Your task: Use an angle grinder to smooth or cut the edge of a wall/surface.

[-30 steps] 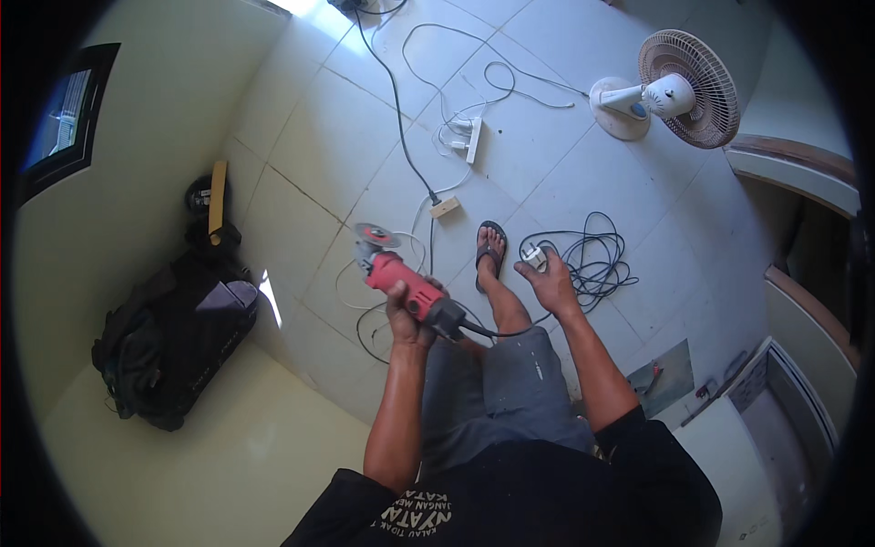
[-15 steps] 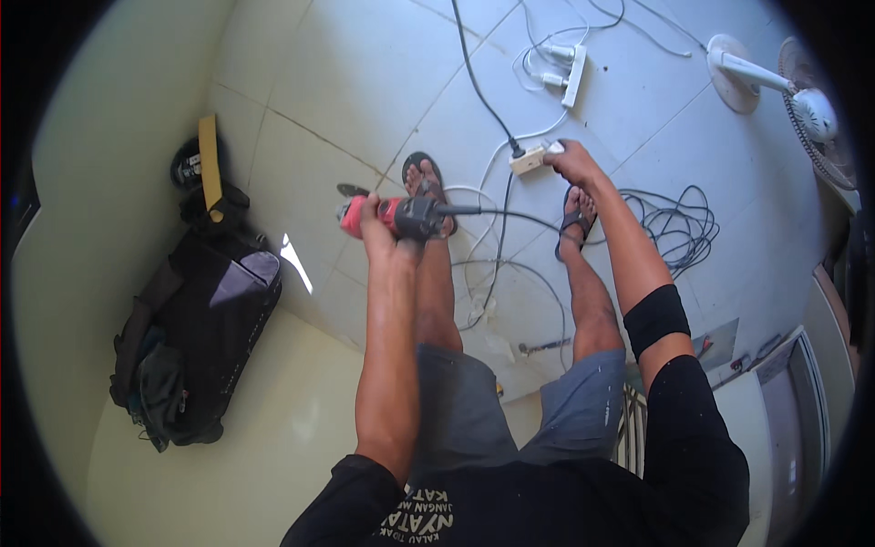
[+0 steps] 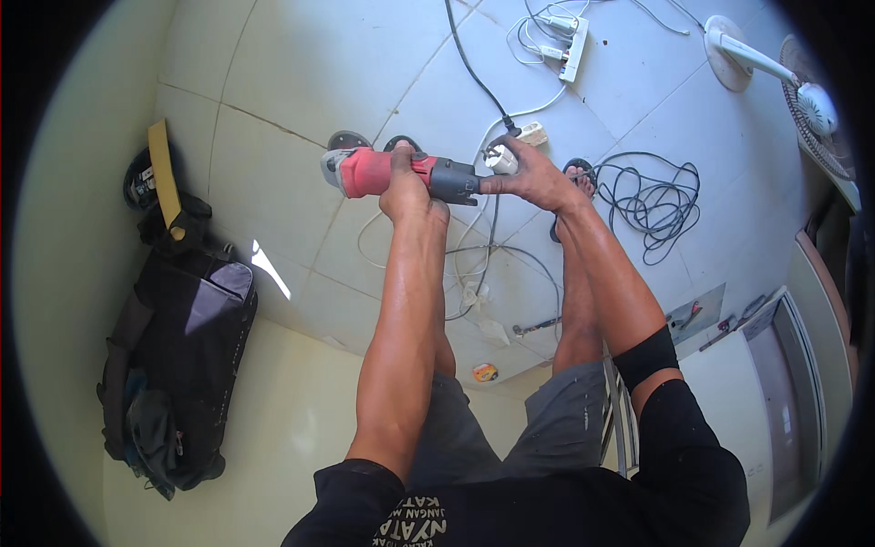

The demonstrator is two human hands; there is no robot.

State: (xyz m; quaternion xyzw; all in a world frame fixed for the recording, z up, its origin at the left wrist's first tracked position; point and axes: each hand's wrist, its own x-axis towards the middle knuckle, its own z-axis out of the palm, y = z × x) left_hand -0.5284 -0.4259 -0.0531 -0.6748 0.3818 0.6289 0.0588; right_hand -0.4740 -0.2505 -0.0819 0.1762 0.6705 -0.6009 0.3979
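Note:
My left hand (image 3: 407, 182) is closed round the red body of an angle grinder (image 3: 369, 173), which lies level in front of me with its guard and disc toward the left. The grinder's dark rear end points at my right hand (image 3: 538, 180). Between the fingers of that hand is a white electrical plug (image 3: 501, 160), its pins facing up and left. The fingertips of the right hand also reach the tail of the grinder. Just beyond it, partly hidden, a cream socket block (image 3: 533, 137) lies on the tiles with a black plug (image 3: 511, 128) in it.
White power strip (image 3: 575, 50) with plugs lies farther off, near a standing fan (image 3: 743, 55). Coiled black cable (image 3: 652, 205) lies at right; loose cords cross the floor by my feet. A black bag (image 3: 187, 356) and a yellow-strapped item (image 3: 164, 178) stand along the left wall.
My right hand has left the socket block and come toward the grinder, with the white plug in it. The grinder has risen slightly in the picture and turned level.

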